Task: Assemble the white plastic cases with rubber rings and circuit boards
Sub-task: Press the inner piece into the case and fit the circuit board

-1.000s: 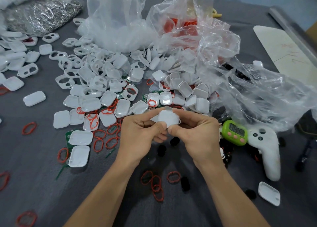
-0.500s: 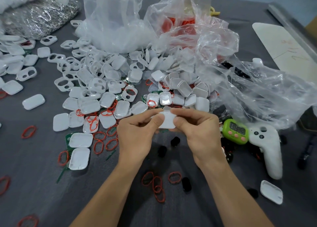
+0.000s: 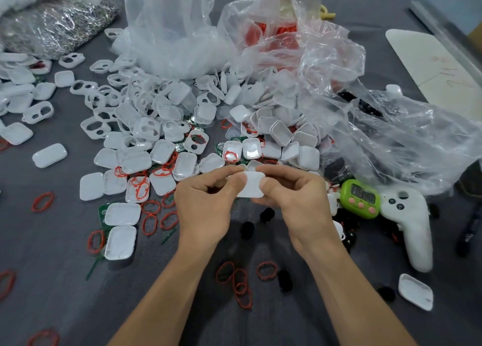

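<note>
A white plastic case is being pinched between my left hand and right hand, with many loose case parts beyond my knuckles waiting unassembled.

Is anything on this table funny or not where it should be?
Yes. A green timer and a white controller lie beside the right hand, amid the parts, yet belong to no case. Also, white case halves spill loose from the clear bags.

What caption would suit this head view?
Left hand and right hand pinch a white plastic case amid scattered red rubber rings.
</note>
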{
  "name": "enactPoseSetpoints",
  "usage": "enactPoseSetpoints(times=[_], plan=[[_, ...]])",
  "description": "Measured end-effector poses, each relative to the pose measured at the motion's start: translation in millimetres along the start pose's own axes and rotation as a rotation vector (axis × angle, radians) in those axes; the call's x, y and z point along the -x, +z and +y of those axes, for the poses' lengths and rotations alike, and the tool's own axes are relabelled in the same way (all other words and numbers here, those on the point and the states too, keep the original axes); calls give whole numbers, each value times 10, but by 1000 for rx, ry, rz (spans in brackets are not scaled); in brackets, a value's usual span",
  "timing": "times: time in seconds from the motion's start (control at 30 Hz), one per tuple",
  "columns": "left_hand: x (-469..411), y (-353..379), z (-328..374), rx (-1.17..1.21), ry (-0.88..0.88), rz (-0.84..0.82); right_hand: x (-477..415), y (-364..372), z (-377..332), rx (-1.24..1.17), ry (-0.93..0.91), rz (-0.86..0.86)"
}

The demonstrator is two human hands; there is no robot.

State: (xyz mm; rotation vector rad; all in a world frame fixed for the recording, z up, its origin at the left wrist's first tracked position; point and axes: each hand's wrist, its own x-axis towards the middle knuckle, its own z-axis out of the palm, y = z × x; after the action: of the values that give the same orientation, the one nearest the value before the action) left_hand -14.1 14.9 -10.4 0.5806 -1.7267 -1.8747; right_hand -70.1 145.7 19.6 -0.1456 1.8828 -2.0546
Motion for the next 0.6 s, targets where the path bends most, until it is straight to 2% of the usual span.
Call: enactPoseSetpoints(times=[0.07,0.27,0.4,0.47,0.53,0.6], plan=[[-3,-6,10,9,-4,1,-4,-15,-40,-5,22,-65],[1,-10,-46,-52,-22,27,7,27,6,106,-4,30],[-24,26,-51,-106,-103,65,34,41,-8,660,-306,-103],[-62,15,-43,-15,-157,30,40,58,15,794,-391,-106],[-93,-22,-18,127,-163,-36,46,54,34,726,-341,-50],[-99,-55,30,172,-144,-121,39,74,29,372,-96,-30]])
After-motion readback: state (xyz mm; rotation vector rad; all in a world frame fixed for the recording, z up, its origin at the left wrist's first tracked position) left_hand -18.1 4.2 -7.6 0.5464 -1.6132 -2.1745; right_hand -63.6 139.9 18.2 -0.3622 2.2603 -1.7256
